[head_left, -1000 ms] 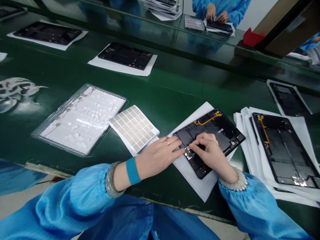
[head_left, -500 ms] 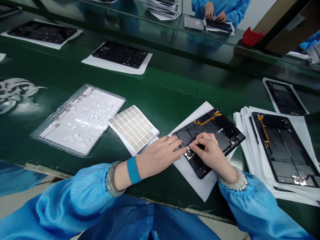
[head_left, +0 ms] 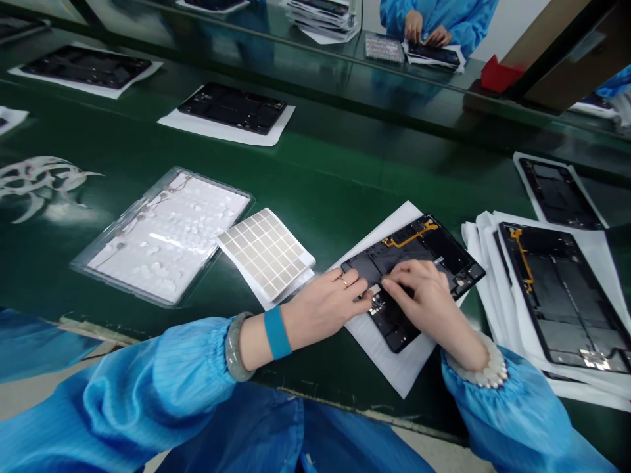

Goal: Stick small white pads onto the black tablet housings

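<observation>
An opened black tablet housing point(head_left: 446, 263) with an orange flex cable point(head_left: 411, 235) lies tilted on a white sheet point(head_left: 379, 345) in front of me. My left hand point(head_left: 328, 302) holds its left edge, with fingers bent beside a small pale rectangular patch point(head_left: 375, 289) over the circuit parts. Thumb and forefinger of my right hand point(head_left: 421, 289) are pinched together just right of that patch. Whatever they pinch, if anything, is hidden. A sheet of beige square stickers point(head_left: 266, 253) lies left of my left hand.
Left of the stickers is a clear plastic tray point(head_left: 165, 236) with white contents. Curled white strips point(head_left: 42, 177) lie at far left. Another housing point(head_left: 566, 295) tops a paper-layered stack at right. More housings point(head_left: 234, 108) line the back, where a co-worker's hands point(head_left: 426, 33) work.
My right fingertips have shifted slightly right, away from the pale patch, which shows more now. My left fingers have moved a little right and bent more. The camera view has shifted slightly.
</observation>
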`<state>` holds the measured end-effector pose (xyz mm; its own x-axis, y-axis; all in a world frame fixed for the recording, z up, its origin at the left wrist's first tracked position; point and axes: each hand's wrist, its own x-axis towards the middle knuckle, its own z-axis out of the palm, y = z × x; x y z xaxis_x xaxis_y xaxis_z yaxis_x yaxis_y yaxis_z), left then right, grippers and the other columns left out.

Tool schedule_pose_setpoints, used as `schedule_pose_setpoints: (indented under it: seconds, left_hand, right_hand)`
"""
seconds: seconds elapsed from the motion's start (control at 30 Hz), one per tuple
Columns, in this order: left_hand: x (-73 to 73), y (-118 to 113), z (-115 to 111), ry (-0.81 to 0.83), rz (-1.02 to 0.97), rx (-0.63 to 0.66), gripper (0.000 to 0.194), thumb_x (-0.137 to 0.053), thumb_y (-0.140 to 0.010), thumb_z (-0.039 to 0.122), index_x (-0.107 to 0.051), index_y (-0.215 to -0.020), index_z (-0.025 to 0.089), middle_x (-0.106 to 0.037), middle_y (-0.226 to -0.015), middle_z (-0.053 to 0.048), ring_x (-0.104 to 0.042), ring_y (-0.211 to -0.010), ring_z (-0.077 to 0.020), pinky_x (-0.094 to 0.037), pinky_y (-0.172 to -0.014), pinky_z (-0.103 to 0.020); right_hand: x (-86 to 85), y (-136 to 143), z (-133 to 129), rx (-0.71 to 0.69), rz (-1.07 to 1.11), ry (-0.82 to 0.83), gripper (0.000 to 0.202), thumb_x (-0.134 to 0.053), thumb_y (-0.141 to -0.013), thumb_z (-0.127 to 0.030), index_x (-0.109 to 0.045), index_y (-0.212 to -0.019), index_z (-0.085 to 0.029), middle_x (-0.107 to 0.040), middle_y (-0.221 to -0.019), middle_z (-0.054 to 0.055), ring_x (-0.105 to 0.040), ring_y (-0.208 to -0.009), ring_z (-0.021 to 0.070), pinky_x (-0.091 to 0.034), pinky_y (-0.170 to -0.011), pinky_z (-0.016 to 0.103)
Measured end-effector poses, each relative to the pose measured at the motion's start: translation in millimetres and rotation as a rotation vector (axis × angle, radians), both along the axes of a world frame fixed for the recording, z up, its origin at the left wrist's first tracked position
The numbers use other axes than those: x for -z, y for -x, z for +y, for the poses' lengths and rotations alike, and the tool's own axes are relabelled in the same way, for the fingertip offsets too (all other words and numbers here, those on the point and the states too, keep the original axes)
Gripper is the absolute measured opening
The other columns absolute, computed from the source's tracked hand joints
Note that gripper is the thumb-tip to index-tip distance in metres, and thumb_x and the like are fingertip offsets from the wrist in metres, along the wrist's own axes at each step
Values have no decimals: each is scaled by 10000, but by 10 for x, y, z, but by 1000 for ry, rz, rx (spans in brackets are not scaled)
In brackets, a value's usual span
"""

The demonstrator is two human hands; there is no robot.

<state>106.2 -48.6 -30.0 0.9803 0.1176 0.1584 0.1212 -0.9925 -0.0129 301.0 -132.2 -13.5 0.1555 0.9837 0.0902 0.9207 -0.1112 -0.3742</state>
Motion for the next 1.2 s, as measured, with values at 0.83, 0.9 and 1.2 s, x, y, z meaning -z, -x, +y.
schedule_pose_setpoints:
  seconds: [0.83, 0.9, 1.2]
  left_hand:
    - [-66, -155, 150, 181, -3, -16, 202, -560, -885, 408, -596, -1000, 246, -583, -1082, -17, -483, -983, -228, -296, -753, -355]
    - [-67, -149, 155, 195, -11, -29, 264, -589, -857, 457, -590, -1014, 245, -584, -1069, -21, -482, -980, -230, -297, -756, -355]
    - [5, -129, 101, 133, -64, -30, 289, -514, -907, 418, -568, -1128, 239, -585, -1101, -50, -499, -1017, -235, -339, -809, -367]
  right_hand:
    - [323, -193, 25, -21, 88, -109, 179, -483, -913, -325, -631, -915, -224, -616, -935, 59, -517, -907, 235, -385, -828, 396]
    - [324, -194, 20, -18, 88, -109, 171, -488, -911, -316, -632, -914, -223, -616, -934, 57, -517, -905, 231, -386, -830, 394]
    - [381, -247, 45, -60, 46, -164, 203, -474, -913, -344, -635, -906, -221, -638, -917, 57, -555, -883, 225, -415, -797, 382]
